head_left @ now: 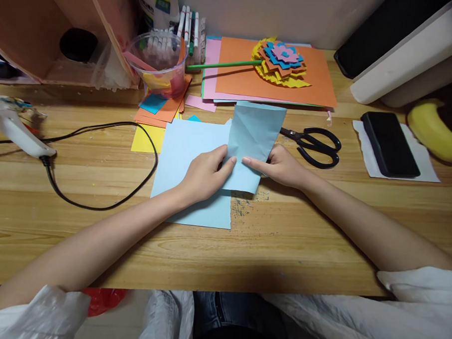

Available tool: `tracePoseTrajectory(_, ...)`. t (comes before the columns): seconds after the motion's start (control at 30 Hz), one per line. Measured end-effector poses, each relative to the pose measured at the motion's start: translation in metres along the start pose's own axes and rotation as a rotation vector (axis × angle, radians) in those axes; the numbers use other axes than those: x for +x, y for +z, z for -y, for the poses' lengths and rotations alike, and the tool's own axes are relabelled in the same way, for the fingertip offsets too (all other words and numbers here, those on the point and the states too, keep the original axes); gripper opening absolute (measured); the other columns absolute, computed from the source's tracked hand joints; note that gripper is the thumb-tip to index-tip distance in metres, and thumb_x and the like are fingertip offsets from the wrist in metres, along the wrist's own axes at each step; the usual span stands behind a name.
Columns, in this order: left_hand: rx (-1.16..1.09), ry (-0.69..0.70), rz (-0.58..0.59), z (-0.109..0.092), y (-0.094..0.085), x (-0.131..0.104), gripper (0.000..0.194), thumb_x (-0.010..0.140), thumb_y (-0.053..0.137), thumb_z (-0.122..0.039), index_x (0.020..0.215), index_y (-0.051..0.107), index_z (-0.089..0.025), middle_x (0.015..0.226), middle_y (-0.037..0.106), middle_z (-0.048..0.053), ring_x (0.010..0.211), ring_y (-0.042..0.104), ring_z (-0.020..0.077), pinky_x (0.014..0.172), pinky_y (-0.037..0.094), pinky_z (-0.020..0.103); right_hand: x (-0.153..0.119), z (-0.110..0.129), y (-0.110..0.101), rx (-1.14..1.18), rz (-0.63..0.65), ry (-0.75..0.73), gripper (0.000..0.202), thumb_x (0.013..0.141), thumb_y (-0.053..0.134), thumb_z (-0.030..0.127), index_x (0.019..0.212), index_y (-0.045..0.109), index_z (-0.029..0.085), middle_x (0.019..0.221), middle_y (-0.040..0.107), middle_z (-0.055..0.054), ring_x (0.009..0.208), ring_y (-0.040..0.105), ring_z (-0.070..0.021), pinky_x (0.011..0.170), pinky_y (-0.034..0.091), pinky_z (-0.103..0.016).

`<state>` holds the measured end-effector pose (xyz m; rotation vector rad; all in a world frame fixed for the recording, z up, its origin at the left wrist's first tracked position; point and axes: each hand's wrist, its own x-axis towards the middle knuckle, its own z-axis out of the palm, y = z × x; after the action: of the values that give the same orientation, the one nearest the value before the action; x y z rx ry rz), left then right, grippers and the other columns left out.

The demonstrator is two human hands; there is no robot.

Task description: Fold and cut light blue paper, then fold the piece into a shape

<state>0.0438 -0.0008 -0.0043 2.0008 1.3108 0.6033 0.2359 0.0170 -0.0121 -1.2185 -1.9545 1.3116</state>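
A folded piece of light blue paper (255, 133), creased across its face, is held up between both hands. My left hand (206, 175) grips its lower left side, thumb on top and the other fingers hidden behind. On the lower right side, my right hand (284, 166) pinches it with the thumb in front and fingers curled behind. A light blue sheet (195, 141) lies flat on the table beneath, with a torn right edge near the front. Black-handled scissors (311, 145) rest just right of the paper, their blades partly hidden.
Behind stand a clear plastic cup (159, 67) and a stack of coloured paper (233, 79) bearing a layered paper flower (281, 59). A glue gun (14, 126) trails a black cable leftward. At right lie a black phone-like slab (389, 143) and a banana (437, 130).
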Motion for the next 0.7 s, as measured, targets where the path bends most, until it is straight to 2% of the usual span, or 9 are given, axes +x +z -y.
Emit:
tracePoseTrajectory(0.2, -0.004, 0.002, -0.002, 0.0, 0.0001, 0.0002, 0.025, 0.087, 0.04, -0.03, 0.066, 0.038, -0.019, 0.057, 0.039, -0.003, 0.053, 0.035, 0.0103, 0.051, 0.026, 0.025, -0.0002, -0.0018, -0.0001, -0.014, -0.001, 0.005, 0.029, 0.079, 0.056, 0.044, 0.077, 0.062, 0.016, 0.074, 0.062, -0.004, 0.065, 0.056, -0.0167, 0.056, 0.046, -0.027)
tracePoseTrajectory(0.7, -0.02, -0.002, 0.011, 0.0, -0.0002, 0.0002, 0.022, 0.087, 0.04, -0.03, 0.069, 0.042, -0.019, 0.058, 0.04, -0.003, 0.054, 0.035, 0.0103, 0.051, 0.027, 0.024, 0.0005, -0.001, 0.0004, 0.026, 0.011, -0.007, 0.029, 0.078, 0.056, 0.044, 0.08, 0.062, 0.016, 0.076, 0.062, -0.005, 0.067, 0.056, -0.0175, 0.058, 0.047, -0.028)
